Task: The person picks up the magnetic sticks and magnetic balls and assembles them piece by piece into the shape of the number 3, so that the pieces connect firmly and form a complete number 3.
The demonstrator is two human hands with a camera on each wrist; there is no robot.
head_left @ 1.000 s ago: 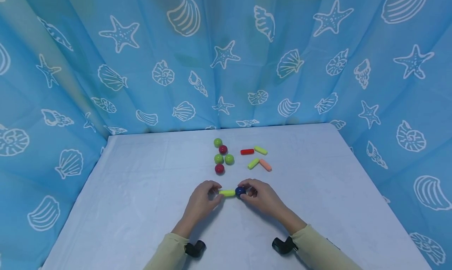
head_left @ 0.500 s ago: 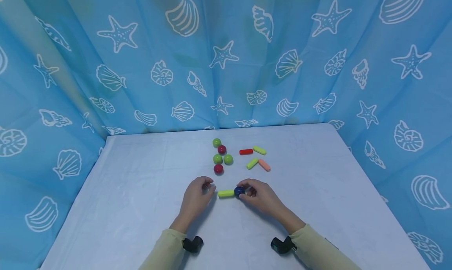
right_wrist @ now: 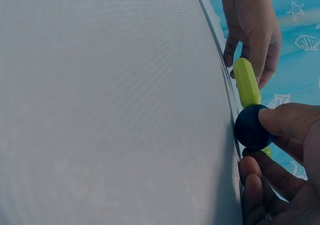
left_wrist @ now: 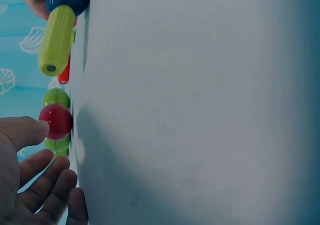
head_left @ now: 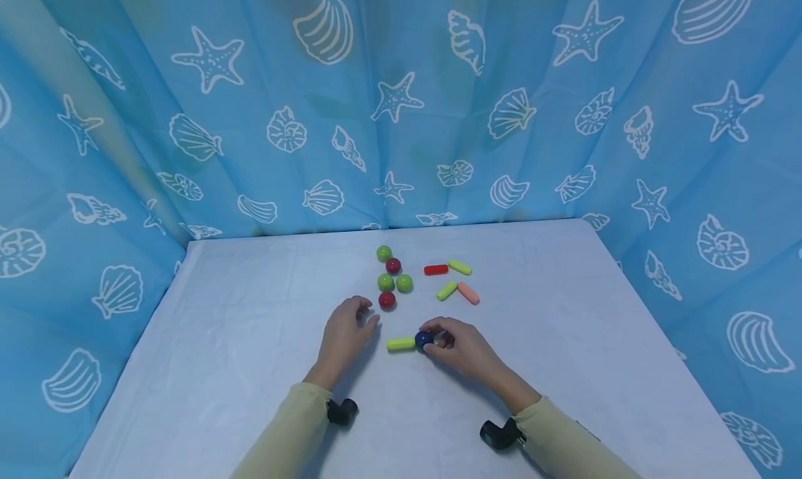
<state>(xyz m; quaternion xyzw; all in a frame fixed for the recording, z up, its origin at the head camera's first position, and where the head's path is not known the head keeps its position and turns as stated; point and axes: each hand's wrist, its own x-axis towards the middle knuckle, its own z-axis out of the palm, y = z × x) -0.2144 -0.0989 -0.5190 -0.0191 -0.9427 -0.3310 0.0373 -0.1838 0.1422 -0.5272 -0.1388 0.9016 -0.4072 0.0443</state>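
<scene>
1. A blue curtain (head_left: 351, 96) with white shell patterns hangs behind; it shows no real change.
2. The table (head_left: 250, 340) under a white cover carries all the pieces.
3. The left hand (head_left: 344, 336) makes the main change: a second ago it is at the free end of the lime stick (head_left: 400, 344), and now it is away from it and farther forward, just beside the nearest red ball (head_left: 387, 300). Its fingers are relaxed, about half spread, and have hold of nothing. In the left wrist view the thumb overlaps this ball, but the head view shows a small gap.
4. The right hand (head_left: 464, 347) remains in its place, and its thumb and fingers pinch the blue ball (head_left: 422, 340).
5. The lime stick stands out from the blue ball, touching it, and no hand supports its other end. I judge from this that the two are joined firmly enough, and that the left hand is now free. Whether the stick rests on the table, I cannot tell.
6. Farther back, three green balls (head_left: 404, 283), another red ball (head_left: 392, 265) and four loose sticks (head_left: 468, 293) lie unchanged.
</scene>
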